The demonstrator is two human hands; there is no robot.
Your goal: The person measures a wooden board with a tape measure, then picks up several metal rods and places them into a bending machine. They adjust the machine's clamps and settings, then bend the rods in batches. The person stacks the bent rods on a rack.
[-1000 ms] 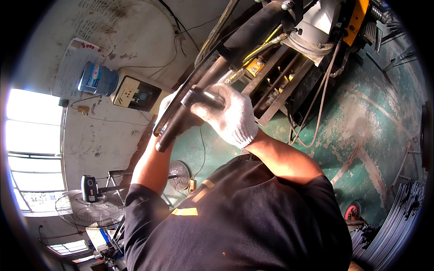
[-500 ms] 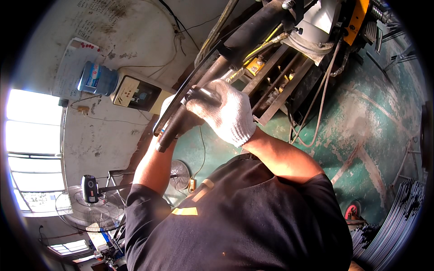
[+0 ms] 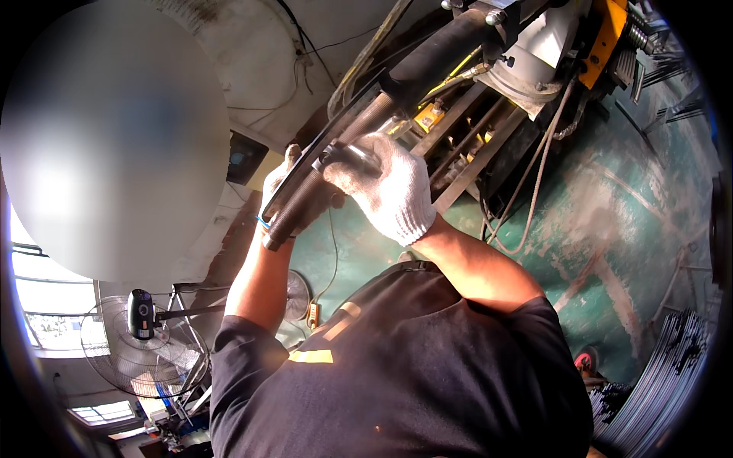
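A long threaded rod (image 3: 299,201) slants from a black sleeve (image 3: 439,57) on the machine down toward me, with a thin dark strip (image 3: 319,145) along its left side. My left hand (image 3: 276,179), in a white knit glove, is wrapped round the rod's lower end from the far side; rod and strip hide most of its fingers. My right hand (image 3: 393,183), also gloved, is closed on a short shiny metal cylinder (image 3: 362,157) lying against the rod. A dark fitting (image 3: 327,155) sits on the rod beside that cylinder.
A steel machine frame (image 3: 466,187) with hoses (image 3: 544,164) stands ahead to the right. A floor fan (image 3: 141,343) is at the lower left. Bundled metal rods (image 3: 660,393) lie at the lower right. A round grey blur covers the upper left.
The rod's lower end and the fitting have shifted slightly, and more of my left glove shows beside the strip. Both hands keep their hold. The grey blur now hides the water bottle.
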